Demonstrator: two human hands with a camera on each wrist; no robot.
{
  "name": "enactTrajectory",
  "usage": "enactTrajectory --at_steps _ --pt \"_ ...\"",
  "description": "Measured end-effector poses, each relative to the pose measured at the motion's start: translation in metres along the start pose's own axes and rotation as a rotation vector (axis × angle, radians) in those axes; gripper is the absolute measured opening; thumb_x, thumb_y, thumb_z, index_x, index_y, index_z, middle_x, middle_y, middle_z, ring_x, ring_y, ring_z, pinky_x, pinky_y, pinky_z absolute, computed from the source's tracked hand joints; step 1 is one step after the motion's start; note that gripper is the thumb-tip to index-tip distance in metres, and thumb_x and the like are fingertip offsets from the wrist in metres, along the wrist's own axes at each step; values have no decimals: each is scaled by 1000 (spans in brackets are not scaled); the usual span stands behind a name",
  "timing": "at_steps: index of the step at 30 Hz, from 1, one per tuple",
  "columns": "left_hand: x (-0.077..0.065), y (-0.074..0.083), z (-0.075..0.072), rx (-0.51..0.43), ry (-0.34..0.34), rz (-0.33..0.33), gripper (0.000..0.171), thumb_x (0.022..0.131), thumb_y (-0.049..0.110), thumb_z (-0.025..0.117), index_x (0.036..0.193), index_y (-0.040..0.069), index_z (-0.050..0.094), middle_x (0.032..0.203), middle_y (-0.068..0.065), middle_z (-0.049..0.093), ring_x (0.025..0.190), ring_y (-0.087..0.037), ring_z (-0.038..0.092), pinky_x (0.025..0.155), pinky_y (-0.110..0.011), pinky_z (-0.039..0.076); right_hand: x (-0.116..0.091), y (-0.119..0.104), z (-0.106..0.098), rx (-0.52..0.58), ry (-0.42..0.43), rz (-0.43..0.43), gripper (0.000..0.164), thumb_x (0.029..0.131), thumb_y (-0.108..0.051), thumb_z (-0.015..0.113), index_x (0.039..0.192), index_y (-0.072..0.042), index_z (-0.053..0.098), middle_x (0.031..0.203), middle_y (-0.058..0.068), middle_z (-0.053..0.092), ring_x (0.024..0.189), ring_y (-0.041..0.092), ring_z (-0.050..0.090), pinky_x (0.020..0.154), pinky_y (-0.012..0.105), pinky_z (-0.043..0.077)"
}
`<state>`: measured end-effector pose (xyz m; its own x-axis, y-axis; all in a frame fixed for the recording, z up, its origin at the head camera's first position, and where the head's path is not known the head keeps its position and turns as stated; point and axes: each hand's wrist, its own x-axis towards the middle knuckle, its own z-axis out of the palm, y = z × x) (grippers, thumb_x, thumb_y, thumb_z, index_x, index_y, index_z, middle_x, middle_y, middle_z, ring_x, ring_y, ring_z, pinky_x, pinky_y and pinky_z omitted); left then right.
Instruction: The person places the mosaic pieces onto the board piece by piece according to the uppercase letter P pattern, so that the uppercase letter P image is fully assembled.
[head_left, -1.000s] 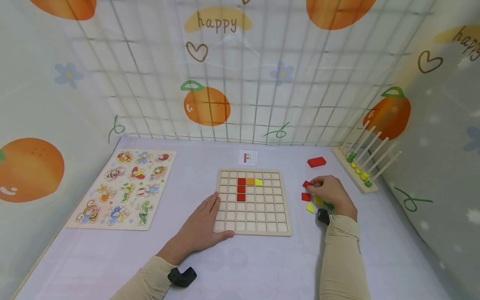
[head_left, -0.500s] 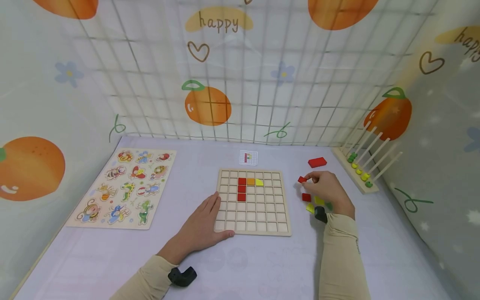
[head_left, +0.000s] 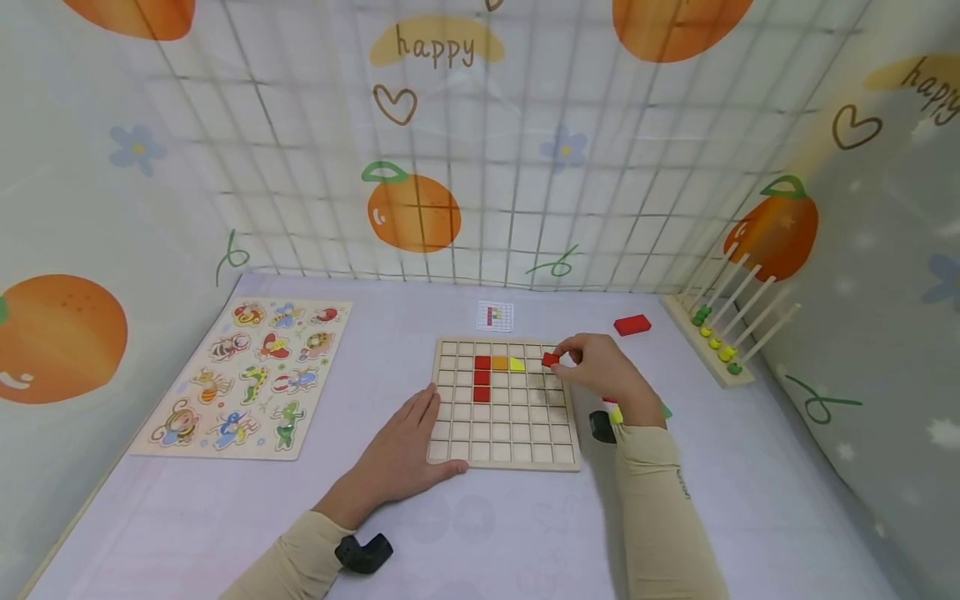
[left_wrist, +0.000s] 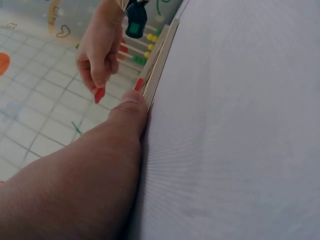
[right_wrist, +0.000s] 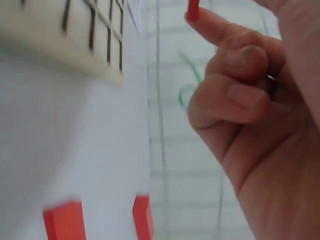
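Note:
A square wooden grid board (head_left: 536,454) lies on the table in the head view. Three red tiles (head_left: 482,377) form a column in it, with an orange tile (head_left: 500,363) and a yellow tile (head_left: 517,364) beside the top one. My left hand (head_left: 397,450) rests along the board's left edge, fingers straight and thumb spread along the front edge. Over the board's upper right cells, my right hand (head_left: 600,371) pinches a red tile (head_left: 551,359) between thumb and forefinger. In the right wrist view this red tile (right_wrist: 193,9) shows at the forefinger's tip.
Loose pieces, including a yellow one (head_left: 616,414) and a green one (head_left: 666,411), lie partly hidden under the right wrist. A red block (head_left: 632,325) sits behind them. An abacus (head_left: 708,342) stands far right, a pattern card (head_left: 495,317) behind the board, an insect puzzle (head_left: 247,379) left.
My right hand has picked up the red tile from the loose pieces and carried it left, over the board's right side. The left hand has stayed in place.

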<state>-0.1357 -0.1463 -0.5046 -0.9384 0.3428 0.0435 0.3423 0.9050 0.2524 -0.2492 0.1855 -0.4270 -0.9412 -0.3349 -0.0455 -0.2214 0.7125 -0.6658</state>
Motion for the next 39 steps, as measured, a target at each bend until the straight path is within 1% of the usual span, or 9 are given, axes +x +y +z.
enactTrajectory --at_steps 8,13,15,21,25,28,31,37,39 --pt "1 2 0 -11 -9 -7 120 82 85 54 162 2 21 172 -13 18 157 -29 24 124 -44 33 6 -34 30 -22 -84 -104 16 86 -19 72 99 -10 73 69 0 42 66 15 41 59 29 33" --pt "3 3 0 1 -8 -9 120 82 86 53 162 3 22 172 -11 19 157 -27 24 124 -44 34 7 -47 44 -103 -110 -176 15 87 -20 74 99 -11 75 73 -1 49 75 15 49 64 29 40" --pt "3 3 0 3 -5 -6 119 82 86 52 162 3 22 172 -11 19 157 -27 25 124 -44 34 6 -52 49 -124 -116 -181 15 87 -21 75 99 -12 76 76 -1 53 80 15 51 67 29 43" --pt "3 2 0 -1 -5 -7 120 82 87 52 162 3 22 172 -10 18 157 -27 24 124 -43 33 3 -65 61 -145 -177 -184 16 86 -21 77 99 -11 76 73 -1 55 73 15 52 62 28 42" --pt "1 3 -1 -9 -11 -18 119 82 86 53 162 4 22 172 -9 18 157 -26 23 124 -43 33 4 -68 72 -192 -228 -213 16 87 -23 78 98 -12 76 73 -3 56 71 12 52 63 26 44" --pt "1 3 -2 -16 -15 -23 119 82 85 54 162 4 22 172 -9 17 157 -27 24 124 -44 33 4 -68 79 -213 -252 -192 15 88 -22 77 99 -12 77 75 -4 59 73 12 54 67 25 48" --pt "0 4 -2 -19 -19 -26 119 82 85 54 163 4 21 172 -9 17 157 -27 23 124 -44 33 3 -69 81 -222 -257 -165 13 88 -21 76 99 -13 77 73 -4 58 73 12 55 68 26 48" --pt "1 2 -2 -16 -10 -22 119 82 85 54 162 4 22 172 -9 18 157 -27 24 124 -44 33 2 -75 81 -225 -268 -145 3 88 -17 76 88 -14 76 65 -5 54 69 13 53 61 26 44" --pt "1 2 -2 -20 -9 -21 119 82 85 55 162 4 23 172 -10 18 157 -27 24 124 -44 33 3 -77 82 -240 -269 -149 4 89 -18 76 90 -14 77 69 -5 57 70 12 53 63 26 46"
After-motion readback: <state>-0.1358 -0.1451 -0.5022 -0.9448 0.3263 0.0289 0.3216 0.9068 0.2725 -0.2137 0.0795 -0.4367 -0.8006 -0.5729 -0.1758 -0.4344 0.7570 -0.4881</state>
